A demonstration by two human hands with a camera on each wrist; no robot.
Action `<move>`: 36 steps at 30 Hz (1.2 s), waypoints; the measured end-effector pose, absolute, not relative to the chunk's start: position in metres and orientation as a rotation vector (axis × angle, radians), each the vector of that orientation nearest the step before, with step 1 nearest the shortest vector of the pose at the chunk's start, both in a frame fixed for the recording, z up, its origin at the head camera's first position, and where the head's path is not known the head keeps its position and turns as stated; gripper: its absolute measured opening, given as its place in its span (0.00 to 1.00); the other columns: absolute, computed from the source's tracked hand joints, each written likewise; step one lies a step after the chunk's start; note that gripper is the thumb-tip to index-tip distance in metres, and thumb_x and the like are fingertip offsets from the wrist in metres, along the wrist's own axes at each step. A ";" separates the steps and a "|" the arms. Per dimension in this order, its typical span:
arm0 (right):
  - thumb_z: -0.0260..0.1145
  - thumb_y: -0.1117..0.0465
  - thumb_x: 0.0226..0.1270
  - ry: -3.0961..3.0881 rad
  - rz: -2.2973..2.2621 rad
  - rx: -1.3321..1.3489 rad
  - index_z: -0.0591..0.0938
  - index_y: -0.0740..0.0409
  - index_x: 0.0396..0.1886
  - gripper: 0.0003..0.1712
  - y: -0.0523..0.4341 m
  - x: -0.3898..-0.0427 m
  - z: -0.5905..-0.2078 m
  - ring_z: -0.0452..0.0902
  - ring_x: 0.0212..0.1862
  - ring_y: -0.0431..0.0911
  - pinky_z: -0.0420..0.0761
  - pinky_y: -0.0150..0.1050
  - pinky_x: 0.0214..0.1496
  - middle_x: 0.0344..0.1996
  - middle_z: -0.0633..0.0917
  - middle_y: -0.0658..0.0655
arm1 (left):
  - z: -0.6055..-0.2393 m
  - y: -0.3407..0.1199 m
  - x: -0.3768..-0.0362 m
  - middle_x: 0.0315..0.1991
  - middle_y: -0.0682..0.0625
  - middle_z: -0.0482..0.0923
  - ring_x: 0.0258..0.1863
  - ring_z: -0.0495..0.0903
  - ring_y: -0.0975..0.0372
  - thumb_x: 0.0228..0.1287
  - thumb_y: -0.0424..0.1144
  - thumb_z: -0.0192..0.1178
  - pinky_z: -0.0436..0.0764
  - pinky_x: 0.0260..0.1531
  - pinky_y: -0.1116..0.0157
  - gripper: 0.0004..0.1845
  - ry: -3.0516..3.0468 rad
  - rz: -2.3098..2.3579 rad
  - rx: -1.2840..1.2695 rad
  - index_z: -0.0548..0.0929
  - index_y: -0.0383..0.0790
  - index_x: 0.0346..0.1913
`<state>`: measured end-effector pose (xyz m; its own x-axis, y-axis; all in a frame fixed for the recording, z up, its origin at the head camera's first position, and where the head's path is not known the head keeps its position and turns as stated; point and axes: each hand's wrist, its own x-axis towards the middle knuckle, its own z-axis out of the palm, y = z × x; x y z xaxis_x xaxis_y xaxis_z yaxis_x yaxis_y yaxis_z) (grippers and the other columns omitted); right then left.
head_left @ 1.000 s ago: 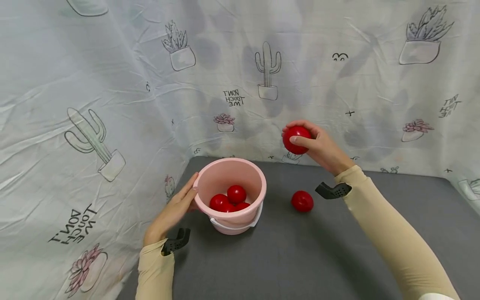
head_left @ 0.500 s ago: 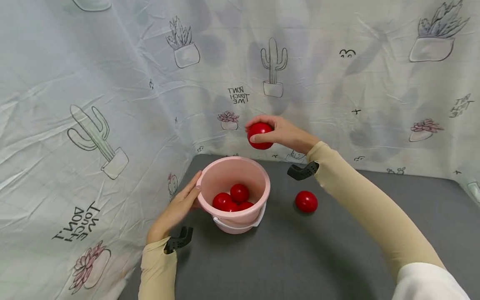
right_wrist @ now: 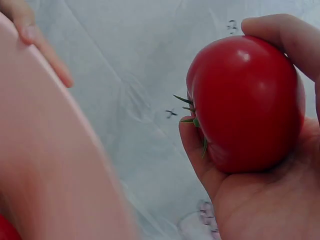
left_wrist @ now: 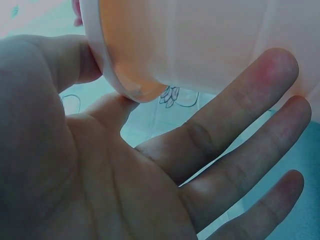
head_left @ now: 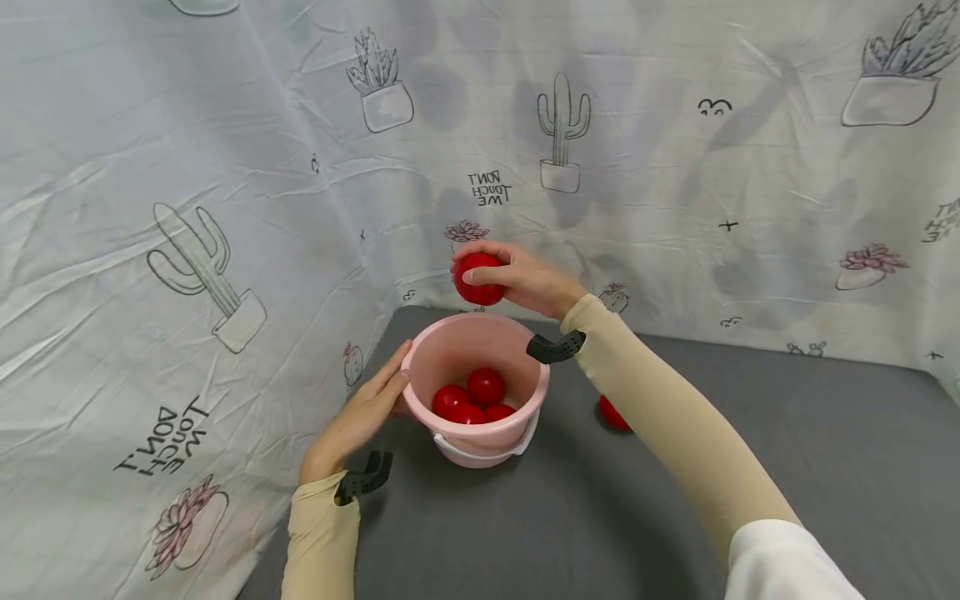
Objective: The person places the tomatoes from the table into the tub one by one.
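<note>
My right hand grips a red tomato in the air just above the far rim of a pink bucket. Three red tomatoes lie inside the bucket. The flat fingers of my left hand press against the bucket's left side, thumb at the rim. Another red tomato lies on the grey mat right of the bucket, half hidden behind my right forearm.
A grey mat covers the table. A white cloth printed with cacti hangs close behind and to the left of the bucket. The mat stretches on to the right and front.
My right hand has carried the tomato leftward from above the mat to over the bucket's far rim. The left hand has stayed on the bucket's side.
</note>
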<state>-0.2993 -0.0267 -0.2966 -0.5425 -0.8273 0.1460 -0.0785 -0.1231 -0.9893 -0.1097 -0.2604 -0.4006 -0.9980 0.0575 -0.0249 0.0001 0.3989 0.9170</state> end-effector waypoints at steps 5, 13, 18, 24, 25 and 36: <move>0.61 0.65 0.69 1.521 -1.707 -0.985 0.79 0.55 0.59 0.20 -0.040 -0.299 -0.317 0.74 0.61 0.53 0.85 0.39 0.54 0.61 0.77 0.59 | -0.403 -0.258 -0.111 0.82 0.52 0.51 0.59 0.81 0.50 0.82 0.55 0.40 0.77 0.64 0.44 0.30 2.567 1.693 0.041 0.48 0.69 0.81; 0.61 0.65 0.67 1.431 -1.647 -0.992 0.78 0.56 0.60 0.21 -0.042 -0.299 -0.345 0.75 0.60 0.50 0.85 0.39 0.55 0.55 0.81 0.55 | -0.409 -0.251 -0.113 0.80 0.51 0.56 0.59 0.80 0.51 0.82 0.55 0.41 0.76 0.66 0.43 0.30 2.512 1.690 0.009 0.48 0.69 0.81; 0.61 0.65 0.67 1.430 -1.550 -1.026 0.79 0.53 0.59 0.21 -0.042 -0.297 -0.356 0.74 0.60 0.51 0.84 0.40 0.56 0.59 0.79 0.62 | -0.407 -0.251 -0.115 0.80 0.51 0.55 0.61 0.79 0.49 0.82 0.55 0.41 0.76 0.66 0.45 0.31 2.517 1.689 0.032 0.47 0.69 0.81; 0.68 0.60 0.63 1.565 -1.290 -1.036 0.78 0.51 0.62 0.26 -0.047 -0.292 -0.355 0.73 0.63 0.52 0.83 0.45 0.60 0.61 0.78 0.60 | -0.404 -0.255 -0.114 0.81 0.51 0.55 0.63 0.78 0.48 0.81 0.56 0.41 0.77 0.65 0.46 0.31 2.562 1.678 0.011 0.47 0.68 0.81; 0.69 0.60 0.62 1.566 -1.247 -1.027 0.77 0.51 0.63 0.27 -0.047 -0.291 -0.356 0.73 0.63 0.52 0.83 0.45 0.61 0.61 0.78 0.59 | -0.404 -0.255 -0.113 0.81 0.51 0.53 0.65 0.77 0.48 0.81 0.56 0.41 0.77 0.65 0.46 0.31 2.563 1.676 0.015 0.46 0.68 0.81; 0.72 0.59 0.60 1.496 -1.184 -0.987 0.78 0.53 0.62 0.28 -0.056 -0.287 -0.359 0.73 0.64 0.53 0.78 0.57 0.67 0.63 0.77 0.61 | -0.403 -0.262 -0.113 0.82 0.54 0.49 0.70 0.71 0.48 0.81 0.56 0.41 0.79 0.64 0.48 0.31 2.589 1.670 0.025 0.48 0.70 0.81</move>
